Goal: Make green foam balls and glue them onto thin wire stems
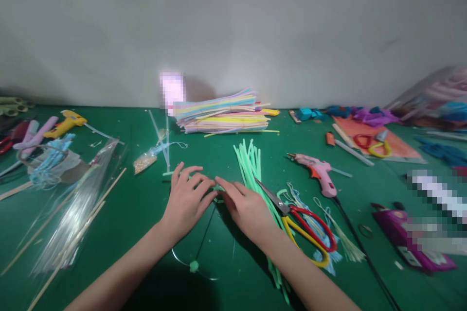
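Note:
The fingertips of my left hand [188, 201] and my right hand [250, 209] meet in front of me. Between them is a small piece of light green pipe cleaner [218, 188], pinched by both hands and mostly covered by the fingers. A short green end [168, 173] shows left of my left hand; whether it belongs to the same piece I cannot tell. Below the hands lies a thin clear ring with a fluffy green piece [194, 266] on it. Under and beside my right forearm are loose green pipe cleaners [251, 165] and scissors [310, 235] with red and yellow handles.
A pink glue gun [317, 167] lies at right, its black cord running forward. Pastel pipe cleaner bundles [222, 114] rest by the wall. At left are a yellow glue gun [65, 124], clear plastic sleeves [73, 223] and wooden sticks. Tassels [346, 238] lie beyond the scissors.

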{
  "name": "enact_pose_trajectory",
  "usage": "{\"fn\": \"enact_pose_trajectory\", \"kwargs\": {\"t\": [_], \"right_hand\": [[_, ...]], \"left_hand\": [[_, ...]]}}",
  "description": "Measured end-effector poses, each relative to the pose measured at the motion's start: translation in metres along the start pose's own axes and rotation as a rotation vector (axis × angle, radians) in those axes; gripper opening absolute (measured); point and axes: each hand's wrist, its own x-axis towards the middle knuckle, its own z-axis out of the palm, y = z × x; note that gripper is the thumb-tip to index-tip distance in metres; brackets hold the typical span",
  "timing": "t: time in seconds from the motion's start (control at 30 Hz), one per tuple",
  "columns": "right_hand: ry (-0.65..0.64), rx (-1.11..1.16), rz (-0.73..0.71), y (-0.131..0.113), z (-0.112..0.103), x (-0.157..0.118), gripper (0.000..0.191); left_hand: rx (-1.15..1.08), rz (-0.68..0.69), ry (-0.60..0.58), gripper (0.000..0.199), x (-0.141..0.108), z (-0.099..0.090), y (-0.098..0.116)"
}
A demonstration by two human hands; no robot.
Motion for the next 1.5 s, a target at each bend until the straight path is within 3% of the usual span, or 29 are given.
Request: {"fn": "enact_pose_trajectory", "kwargs": {"t": [0.17, 0.33, 0.73, 1.03, 1.23, 1.5], "right_hand": [[0.032, 0.103, 0.085, 0.001, -0.002, 0.003, 0.043], [-0.014, 0.117, 0.134, 0.006, -0.006, 0.006, 0.012], [0.026, 0.176, 0.185, 0.013, -0.002, 0.009, 0.015], [0.004, 0.12, 0.127, 0.009, 0.003, 0.011, 0.025], [0.014, 0.17, 0.133, 0.005, 0.012, 0.011, 0.019], [0.109, 0.363, 0.2, 0.002, -0.004, 0.02, 0.009]], "left_hand": [[-0.007, 0.018, 0.028, 0.006, 0.001, 0.0, -0.002], [-0.006, 0.026, 0.078, 0.005, 0.001, 0.002, -0.004], [0.014, -0.001, 0.234, 0.016, 0.001, 0.004, -0.005], [0.013, 0.098, 0.193, 0.022, 0.004, 0.002, -0.006], [0.005, 0.187, 0.142, 0.026, 0.005, 0.006, -0.012], [-0.006, 0.236, 0.136, 0.017, 0.014, 0.005, -0.02]]}}
